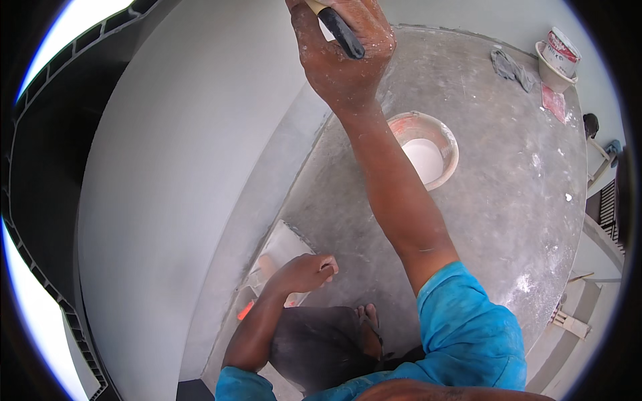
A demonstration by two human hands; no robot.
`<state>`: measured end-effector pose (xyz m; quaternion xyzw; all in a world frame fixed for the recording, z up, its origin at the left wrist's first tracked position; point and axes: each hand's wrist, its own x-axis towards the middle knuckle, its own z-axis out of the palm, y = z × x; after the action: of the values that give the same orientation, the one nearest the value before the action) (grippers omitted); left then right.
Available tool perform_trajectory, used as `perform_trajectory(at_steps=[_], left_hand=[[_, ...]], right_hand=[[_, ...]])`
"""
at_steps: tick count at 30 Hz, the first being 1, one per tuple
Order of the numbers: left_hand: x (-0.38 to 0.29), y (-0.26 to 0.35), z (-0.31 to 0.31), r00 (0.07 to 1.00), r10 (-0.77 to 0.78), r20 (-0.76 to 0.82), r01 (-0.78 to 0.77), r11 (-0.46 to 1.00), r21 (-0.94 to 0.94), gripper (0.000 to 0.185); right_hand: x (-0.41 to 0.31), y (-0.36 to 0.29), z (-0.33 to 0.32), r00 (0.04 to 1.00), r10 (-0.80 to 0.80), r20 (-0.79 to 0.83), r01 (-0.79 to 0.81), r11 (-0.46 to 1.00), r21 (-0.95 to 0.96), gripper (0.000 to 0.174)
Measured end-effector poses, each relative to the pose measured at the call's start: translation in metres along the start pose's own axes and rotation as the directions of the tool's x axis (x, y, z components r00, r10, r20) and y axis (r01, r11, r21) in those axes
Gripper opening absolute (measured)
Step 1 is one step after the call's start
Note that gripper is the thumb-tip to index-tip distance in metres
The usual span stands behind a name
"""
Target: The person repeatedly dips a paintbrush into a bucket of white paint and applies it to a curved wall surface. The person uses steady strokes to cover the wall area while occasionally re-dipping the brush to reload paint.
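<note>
My right hand point(346, 60), speckled with white, is raised at the top of the view and closed around a tool's black and cream handle point(342, 33); the tool's working end is out of sight. The pale wall point(200, 115) rises to its left. Below the raised arm, a round tub point(450, 145) with white liquid point(425, 159) stands on the floor, partly hidden by my forearm. My left hand point(316, 270) hangs low, its fingers curled with nothing seen in them, above a pale board or tray point(286, 240) lying by the wall's foot.
Grey concrete floor point(501, 200) bears white splashes. At the far right corner, a paint bucket point(562, 52) sits in a basin point(549, 70), beside a grey cloth point(510, 69) and a pink-red piece point(553, 103). An orange item point(246, 310) lies near my left forearm.
</note>
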<state>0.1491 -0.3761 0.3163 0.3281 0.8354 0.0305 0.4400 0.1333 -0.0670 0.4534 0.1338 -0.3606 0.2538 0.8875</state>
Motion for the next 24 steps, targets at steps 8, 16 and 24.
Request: perform_trajectory(at_steps=[8, 16, 24], left_hand=[[-0.001, 0.001, -0.002, 0.999, -0.022, 0.023, 0.022, 1.0, -0.005, 0.027], [0.001, -0.004, 0.001, 1.0, 0.031, -0.002, -0.031, 0.999, 0.017, 0.025], [0.004, -0.016, 0.005, 0.995, 0.096, -0.022, -0.096, 0.995, 0.024, 0.027]], right_hand=[[-0.022, -0.046, 0.015, 0.993, 0.041, 0.11, -0.042, 0.999, 0.005, 0.038], [-0.005, -0.007, 0.005, 1.0, 0.009, -0.005, -0.009, 0.999, 0.033, 0.038], [-0.024, -0.057, 0.022, 0.996, 0.063, 0.06, -0.065, 0.998, 0.022, 0.03]])
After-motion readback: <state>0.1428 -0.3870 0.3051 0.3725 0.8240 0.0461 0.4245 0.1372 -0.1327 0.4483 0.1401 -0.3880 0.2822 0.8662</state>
